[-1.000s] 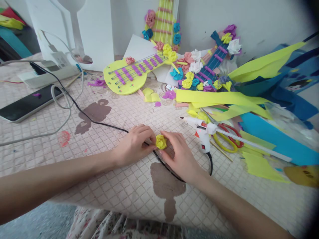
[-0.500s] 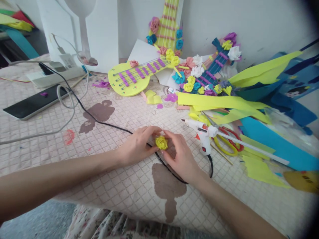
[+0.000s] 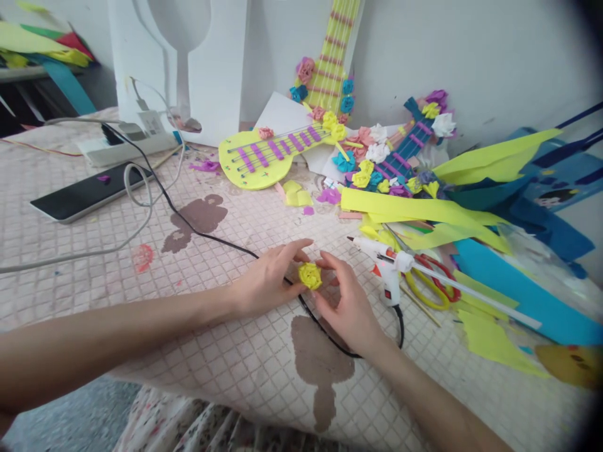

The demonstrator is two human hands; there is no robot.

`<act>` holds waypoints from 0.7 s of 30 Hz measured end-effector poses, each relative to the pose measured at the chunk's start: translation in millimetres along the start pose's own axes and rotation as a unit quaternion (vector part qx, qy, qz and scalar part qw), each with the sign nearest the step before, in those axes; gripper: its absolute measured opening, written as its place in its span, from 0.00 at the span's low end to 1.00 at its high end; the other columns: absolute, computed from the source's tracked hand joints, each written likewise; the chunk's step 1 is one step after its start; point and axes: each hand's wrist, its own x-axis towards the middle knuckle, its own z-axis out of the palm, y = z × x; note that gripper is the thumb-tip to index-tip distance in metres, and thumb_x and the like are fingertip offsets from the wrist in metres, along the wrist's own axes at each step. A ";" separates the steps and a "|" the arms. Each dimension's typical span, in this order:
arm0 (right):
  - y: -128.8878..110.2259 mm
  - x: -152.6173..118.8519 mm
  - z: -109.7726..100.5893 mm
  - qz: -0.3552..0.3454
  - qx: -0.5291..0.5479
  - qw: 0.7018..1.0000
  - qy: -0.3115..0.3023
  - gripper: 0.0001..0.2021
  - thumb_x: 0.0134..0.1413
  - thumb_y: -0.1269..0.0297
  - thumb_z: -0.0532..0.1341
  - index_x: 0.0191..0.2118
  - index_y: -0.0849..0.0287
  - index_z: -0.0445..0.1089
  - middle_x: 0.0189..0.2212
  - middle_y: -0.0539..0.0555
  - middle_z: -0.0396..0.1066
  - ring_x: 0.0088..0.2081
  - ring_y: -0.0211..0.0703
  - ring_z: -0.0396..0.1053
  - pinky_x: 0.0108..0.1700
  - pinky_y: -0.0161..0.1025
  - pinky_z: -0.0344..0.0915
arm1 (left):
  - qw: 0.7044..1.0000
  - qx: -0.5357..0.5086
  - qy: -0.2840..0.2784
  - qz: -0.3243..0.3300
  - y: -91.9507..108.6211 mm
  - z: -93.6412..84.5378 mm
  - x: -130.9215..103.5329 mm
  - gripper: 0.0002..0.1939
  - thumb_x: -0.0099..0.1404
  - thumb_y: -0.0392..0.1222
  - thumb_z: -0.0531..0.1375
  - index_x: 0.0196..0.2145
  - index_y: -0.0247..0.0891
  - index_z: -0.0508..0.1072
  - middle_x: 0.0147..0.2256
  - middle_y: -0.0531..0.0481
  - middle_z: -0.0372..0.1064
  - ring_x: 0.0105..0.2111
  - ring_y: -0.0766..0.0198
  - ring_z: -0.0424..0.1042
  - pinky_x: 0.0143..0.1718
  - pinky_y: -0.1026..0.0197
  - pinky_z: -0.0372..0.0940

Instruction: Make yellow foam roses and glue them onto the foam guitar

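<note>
A small yellow crepe-paper rose (image 3: pixel 309 275) sits between my two hands, just above the quilted table cover. My left hand (image 3: pixel 266 279) pinches it from the left, the thumb at its lower edge and the index finger arched over the top. From the other side my right hand (image 3: pixel 351 304) curves around it, with the thumb tip at the rose's lower right and the index finger beside its upper right. The black cord (image 3: pixel 313 314) of the glue gun runs beneath both hands. Right of them stands the white glue gun (image 3: pixel 389 276), a long glue stick in its back.
Yellow-handled and red-handled scissors (image 3: pixel 431 285) lie behind the glue gun, among yellow and blue paper strips (image 3: pixel 424 204). A yellow paper guitar (image 3: pixel 257 160) and a flower-covered blue one (image 3: pixel 405 150) are at the back. A phone (image 3: pixel 89 191) and power strip (image 3: pixel 125 147) lie left.
The view has shifted, so the table things appear farther right and slightly lower. My hands stay around the rose; my right index finger appears a little farther from it.
</note>
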 end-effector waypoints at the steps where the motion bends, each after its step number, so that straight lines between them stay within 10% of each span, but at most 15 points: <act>1: -0.3 0.7 0.2 0.000 0.001 1.000 0.001 0.30 0.50 0.70 0.58 0.59 0.54 0.49 0.51 0.59 0.62 0.53 0.50 0.61 0.50 0.53 0.63 | 1.000 0.008 0.004 0.002 0.5 -0.3 -0.2 0.35 0.55 0.33 0.61 0.58 0.39 0.51 0.44 0.45 0.66 0.43 0.59 0.68 0.40 0.58 0.68; 21: -3.0 2.5 -0.5 -0.057 0.002 0.996 0.062 0.25 0.52 0.73 0.56 0.57 0.56 0.54 0.50 0.59 0.60 0.52 0.47 0.59 0.49 0.47 0.63 | 0.991 0.124 0.043 0.016 -2.6 -15.8 8.4 0.33 0.58 0.33 0.59 0.58 0.41 0.50 0.45 0.47 0.67 0.47 0.58 0.66 0.49 0.51 0.61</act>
